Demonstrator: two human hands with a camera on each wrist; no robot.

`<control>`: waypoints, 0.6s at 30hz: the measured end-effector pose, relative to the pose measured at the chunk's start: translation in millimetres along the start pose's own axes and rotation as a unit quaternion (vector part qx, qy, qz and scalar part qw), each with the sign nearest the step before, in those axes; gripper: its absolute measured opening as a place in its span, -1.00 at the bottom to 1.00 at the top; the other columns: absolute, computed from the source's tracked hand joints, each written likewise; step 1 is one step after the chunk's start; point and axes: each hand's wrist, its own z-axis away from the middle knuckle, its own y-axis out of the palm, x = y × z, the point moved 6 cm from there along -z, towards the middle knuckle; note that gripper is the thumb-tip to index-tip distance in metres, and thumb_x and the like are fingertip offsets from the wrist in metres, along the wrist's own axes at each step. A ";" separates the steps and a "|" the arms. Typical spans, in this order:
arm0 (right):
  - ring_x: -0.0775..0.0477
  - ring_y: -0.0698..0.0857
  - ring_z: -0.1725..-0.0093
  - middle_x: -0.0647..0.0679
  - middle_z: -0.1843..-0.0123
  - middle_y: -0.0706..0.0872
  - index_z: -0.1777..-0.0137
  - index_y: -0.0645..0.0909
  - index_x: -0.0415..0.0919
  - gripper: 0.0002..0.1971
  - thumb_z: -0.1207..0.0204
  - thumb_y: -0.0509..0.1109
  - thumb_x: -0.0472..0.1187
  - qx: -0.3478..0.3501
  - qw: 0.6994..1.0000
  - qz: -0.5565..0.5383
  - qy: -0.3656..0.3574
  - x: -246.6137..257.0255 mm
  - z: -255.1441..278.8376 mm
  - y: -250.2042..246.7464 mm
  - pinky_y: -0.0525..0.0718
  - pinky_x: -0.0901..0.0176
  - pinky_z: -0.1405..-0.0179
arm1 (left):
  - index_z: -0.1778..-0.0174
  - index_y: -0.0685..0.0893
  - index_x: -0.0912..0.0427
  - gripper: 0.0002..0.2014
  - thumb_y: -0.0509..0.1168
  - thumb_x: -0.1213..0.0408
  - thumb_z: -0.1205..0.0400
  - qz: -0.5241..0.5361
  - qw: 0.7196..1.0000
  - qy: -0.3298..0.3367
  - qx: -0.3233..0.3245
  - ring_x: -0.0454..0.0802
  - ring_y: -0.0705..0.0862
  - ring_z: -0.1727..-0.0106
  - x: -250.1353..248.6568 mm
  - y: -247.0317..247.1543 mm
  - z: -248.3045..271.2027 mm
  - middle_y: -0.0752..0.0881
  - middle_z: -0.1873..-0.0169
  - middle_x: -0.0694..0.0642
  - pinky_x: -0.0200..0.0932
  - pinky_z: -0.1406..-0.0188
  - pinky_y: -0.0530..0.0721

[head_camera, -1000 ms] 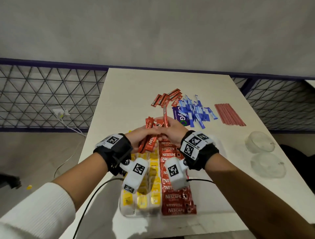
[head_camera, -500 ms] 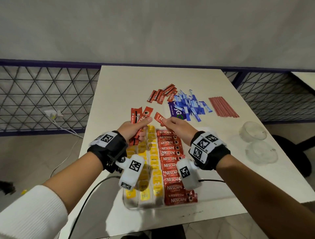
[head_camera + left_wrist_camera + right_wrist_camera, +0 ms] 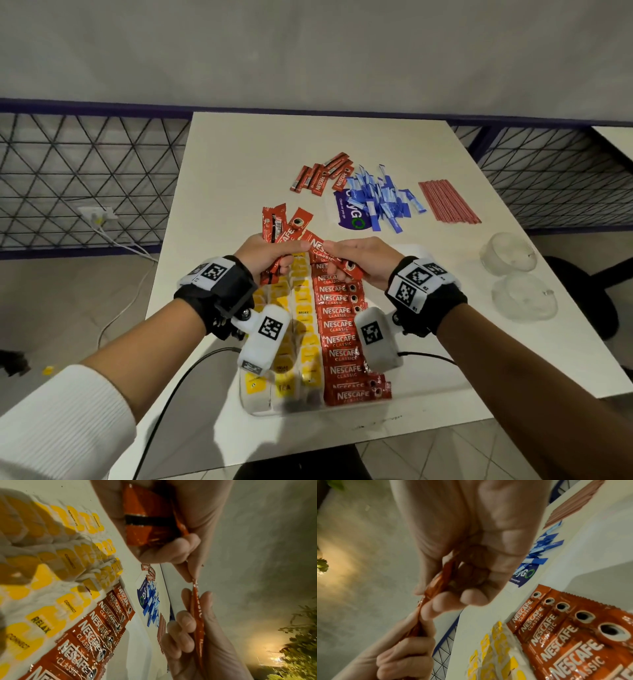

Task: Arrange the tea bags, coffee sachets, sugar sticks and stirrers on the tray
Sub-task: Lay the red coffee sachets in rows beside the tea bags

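Observation:
My left hand (image 3: 279,255) grips a bunch of red coffee sachets (image 3: 282,228) fanned upward; the same bunch (image 3: 145,520) fills the left wrist view. My right hand (image 3: 346,258) pinches a single coffee sachet (image 3: 327,251) just right of the bunch, its far end near my left thumb. In the right wrist view that sachet (image 3: 435,584) runs edge-on between thumb and fingers. Both hands hover over the far end of the clear tray (image 3: 346,411), which carries rows of yellow tea bags (image 3: 303,329) and a column of red sachets (image 3: 339,339).
Farther back on the white table lie loose coffee sachets (image 3: 322,174), a heap of blue sugar sticks (image 3: 385,200) on a purple packet (image 3: 349,216), and a row of red stirrers (image 3: 448,202). Two clear lids (image 3: 513,274) sit at the right edge.
My hands dropped lower over the tray, parted with one sachet in the right hand, and now stand close together again. The left hand still grips its bunch.

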 end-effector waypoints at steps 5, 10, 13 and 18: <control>0.07 0.59 0.48 -0.12 0.38 0.69 0.22 0.65 -0.31 -0.80 -0.55 0.36 -0.20 -0.003 0.999 -0.033 0.018 -5.4 -10.1 -11.5 0.57 0.36 0.49 | 0.47 0.50 0.13 -0.71 0.44 0.35 -0.50 -0.006 0.999 -0.008 -0.033 -0.14 0.41 0.71 7.5 -0.9 -9.2 0.48 0.74 -0.01 -0.36 0.66 0.45; 0.09 0.53 0.49 -0.05 0.43 0.65 0.24 0.65 -0.24 -0.81 -0.55 0.37 -0.16 0.009 0.997 0.081 0.017 -6.5 -16.9 -22.1 0.54 0.33 0.38 | 0.30 0.59 0.17 -0.85 0.45 0.37 -0.48 -0.087 0.996 -0.024 -0.020 -0.15 0.43 0.70 12.5 5.8 -17.0 0.51 0.71 -0.02 -0.34 0.65 0.47; 0.09 0.49 0.46 -0.01 0.44 0.61 0.18 0.64 -0.23 -0.84 -0.55 0.36 -0.15 0.036 0.992 0.118 0.029 -11.6 -18.4 -24.4 0.50 0.30 0.33 | 0.32 0.59 0.16 -0.84 0.45 0.35 -0.49 -0.139 0.990 -0.030 -0.007 -0.19 0.44 0.72 10.4 14.9 -16.8 0.53 0.74 -0.04 -0.37 0.67 0.46; 0.16 0.53 0.48 0.00 0.39 0.65 0.14 0.65 -0.15 -0.91 -0.41 0.49 -0.19 0.083 0.989 0.112 0.052 -16.3 -22.9 -26.4 0.55 0.33 0.33 | 0.33 0.60 0.15 -0.84 0.48 0.34 -0.46 -0.139 0.989 -0.031 -0.037 -0.19 0.44 0.72 10.7 18.8 -19.2 0.54 0.73 -0.02 -0.37 0.66 0.47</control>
